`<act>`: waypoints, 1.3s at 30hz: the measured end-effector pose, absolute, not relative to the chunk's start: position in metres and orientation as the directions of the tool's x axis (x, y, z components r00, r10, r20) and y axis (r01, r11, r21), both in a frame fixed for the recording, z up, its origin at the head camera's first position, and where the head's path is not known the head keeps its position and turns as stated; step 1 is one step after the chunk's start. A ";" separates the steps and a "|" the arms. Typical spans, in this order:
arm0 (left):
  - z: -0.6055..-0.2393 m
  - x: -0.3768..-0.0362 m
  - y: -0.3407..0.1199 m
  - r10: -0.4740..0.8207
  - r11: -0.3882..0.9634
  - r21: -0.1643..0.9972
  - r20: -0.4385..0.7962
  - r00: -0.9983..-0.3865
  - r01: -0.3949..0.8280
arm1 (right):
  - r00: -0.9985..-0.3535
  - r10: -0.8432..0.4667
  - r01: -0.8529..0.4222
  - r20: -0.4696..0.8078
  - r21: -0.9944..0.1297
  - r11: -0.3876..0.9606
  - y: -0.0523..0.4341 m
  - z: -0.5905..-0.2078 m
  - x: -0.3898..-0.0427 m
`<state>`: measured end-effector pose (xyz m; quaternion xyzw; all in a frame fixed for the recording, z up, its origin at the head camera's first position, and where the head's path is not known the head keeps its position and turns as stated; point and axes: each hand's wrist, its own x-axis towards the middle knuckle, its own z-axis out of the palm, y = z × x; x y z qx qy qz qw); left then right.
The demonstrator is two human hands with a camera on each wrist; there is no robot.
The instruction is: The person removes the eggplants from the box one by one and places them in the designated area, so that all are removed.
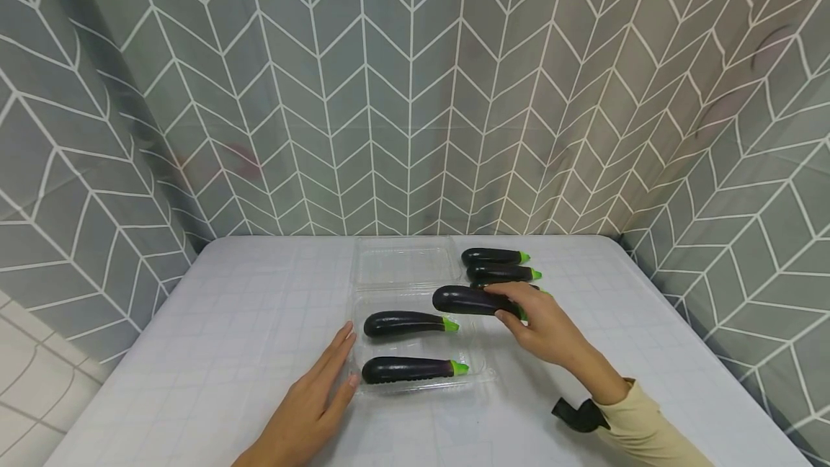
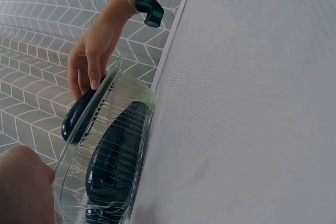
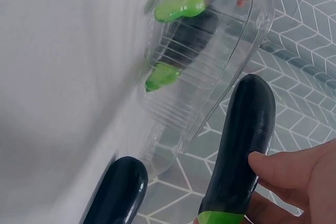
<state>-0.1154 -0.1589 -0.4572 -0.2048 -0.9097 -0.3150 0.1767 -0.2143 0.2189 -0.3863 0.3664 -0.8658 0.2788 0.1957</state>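
My right hand (image 1: 547, 326) pinches a dark eggplant (image 1: 463, 300) near its green stem end, holding it over the right rim of a clear plastic clamshell container (image 1: 415, 347). In the right wrist view the thumb presses the side of this eggplant (image 3: 241, 135), whose rounded end points toward the container. Two eggplants lie crosswise in the base, one in the middle (image 1: 398, 323) and one at the near side (image 1: 408, 369), stems to the right. Beside the container's left edge rests my left hand (image 1: 308, 398), its fingers extended and holding nothing.
The container's open lid (image 1: 405, 263) lies flat toward the back. Right of it several more eggplants (image 1: 496, 273) lie in a row on the white table (image 1: 259, 308), the nearest partly hidden by the right hand. A patterned curtain (image 1: 408, 92) surrounds the table.
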 end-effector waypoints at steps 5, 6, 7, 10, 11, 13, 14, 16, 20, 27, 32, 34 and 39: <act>-0.457 -0.116 -0.159 0.260 0.724 0.488 0.461 -0.849 0.487 | -0.673 -0.512 -0.726 0.533 -0.347 0.593 0.223 -0.387 -0.216; -0.457 -0.116 -0.159 0.260 0.727 0.483 0.465 -0.846 0.489 | -0.676 -0.509 -0.723 0.532 -0.349 0.595 0.224 -0.387 -0.217; -0.457 -0.116 -0.159 0.259 0.726 0.486 0.461 -0.848 0.486 | -0.679 -0.508 -0.721 0.530 -0.350 0.598 0.225 -0.387 -0.218; -0.457 -0.116 -0.159 0.255 0.727 0.495 0.447 -0.857 0.475 | -0.685 -0.501 -0.714 0.529 -0.351 0.606 0.228 -0.387 -0.219; -0.457 -0.116 -0.159 0.255 0.731 0.492 0.446 -0.858 0.473 | -0.686 -0.499 -0.713 0.530 -0.350 0.608 0.229 -0.387 -0.220; -0.457 -0.116 -0.159 0.251 0.730 0.503 0.433 -0.866 0.463 | -0.688 -0.494 -0.709 0.531 -0.348 0.613 0.231 -0.386 -0.221; -0.456 -0.116 -0.159 0.250 0.730 0.504 0.432 -0.867 0.462 | -0.690 -0.492 -0.707 0.531 -0.348 0.616 0.232 -0.386 -0.222; -0.456 -0.116 -0.159 0.251 0.728 0.505 0.432 -0.866 0.463 | -0.695 -0.485 -0.700 0.530 -0.349 0.623 0.234 -0.386 -0.223; -0.457 -0.116 -0.159 0.256 0.729 0.492 0.448 -0.857 0.475 | -0.706 -0.474 -0.688 0.526 -0.352 0.635 0.238 -0.387 -0.225; -0.456 -0.116 -0.158 0.257 0.735 0.485 0.448 -0.856 0.475 | -0.727 -0.461 -0.666 0.509 -0.360 0.653 0.243 -0.389 -0.230; -0.456 -0.115 -0.158 0.257 0.737 0.483 0.447 -0.857 0.473 | -0.746 -0.451 -0.648 0.491 -0.376 0.663 0.246 -0.390 -0.232; -0.456 -0.115 -0.158 0.259 0.735 0.485 0.447 -0.856 0.475 | -0.752 -0.448 -0.642 0.484 -0.380 0.666 0.247 -0.391 -0.233; -0.456 -0.115 -0.159 0.262 0.726 0.493 0.446 -0.856 0.480 | -0.765 -0.435 -0.626 0.476 -0.388 0.676 0.250 -0.391 -0.235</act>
